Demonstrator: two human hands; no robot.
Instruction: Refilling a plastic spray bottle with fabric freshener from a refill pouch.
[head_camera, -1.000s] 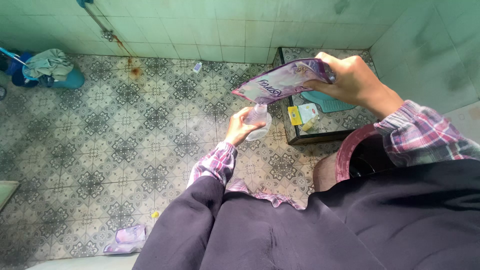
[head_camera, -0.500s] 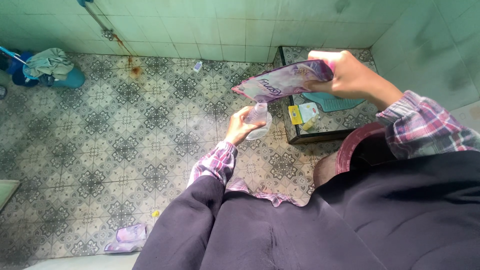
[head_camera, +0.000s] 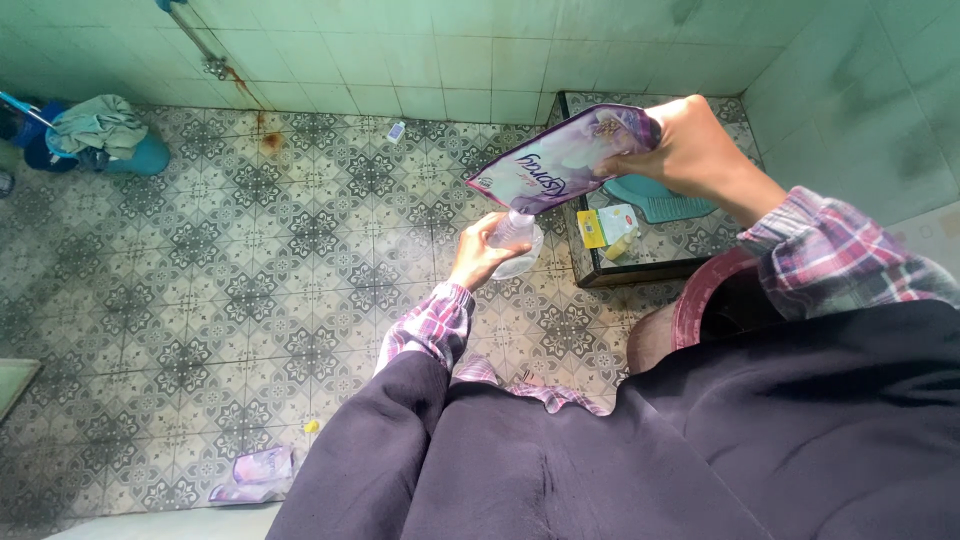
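My left hand (head_camera: 474, 257) grips a small clear plastic bottle (head_camera: 517, 243), held upright over the patterned floor. My right hand (head_camera: 685, 148) holds a purple refill pouch (head_camera: 562, 160) by its far end, tilted so that its lower corner sits just above the bottle's open neck. Both sleeves are plaid, over a dark garment that fills the lower right of the view.
A raised tiled step (head_camera: 650, 240) holds a teal dustpan-like scoop (head_camera: 655, 205) and a yellow-green packet (head_camera: 607, 225). A dark red bucket (head_camera: 700, 300) stands by my right side. An empty purple pouch (head_camera: 255, 473) lies on the floor at lower left; a teal basin with cloths (head_camera: 100, 135) is at far left.
The right hand has tipped the pouch slightly steeper, its lower corner settling closer over the bottle's neck. The left hand and bottle have stayed still.
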